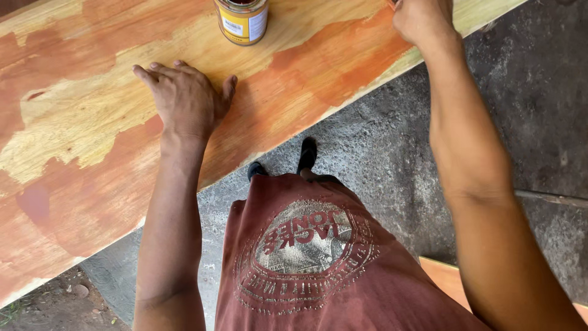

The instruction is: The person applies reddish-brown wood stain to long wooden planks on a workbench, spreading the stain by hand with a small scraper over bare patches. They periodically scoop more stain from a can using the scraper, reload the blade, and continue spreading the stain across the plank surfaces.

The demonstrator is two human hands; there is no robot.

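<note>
A broad wooden board (92, 122), streaked with reddish-brown stain over pale yellow grain, ran from the lower left of the frame to the upper right. On it, left of centre, the person's left hand (187, 98) lay flat with palm down and fingers spread, its grip released and nothing in it. Just above and to the right of that hand, at the top edge of the frame, stood a yellow-labelled tin (242, 21), open, with dark liquid showing at its rim, apart from both hands. In the upper right, the right hand (422, 21) rested at the board's near edge; its fingers were cut off by the top of the frame, so whether its grip was clenched on anything could not be told. Below centre hung the person's rust-red shirt (318, 270) with a round pale print, and dark footwear (306, 154) showed on the grey concrete floor (380, 159) beneath the board.
</note>
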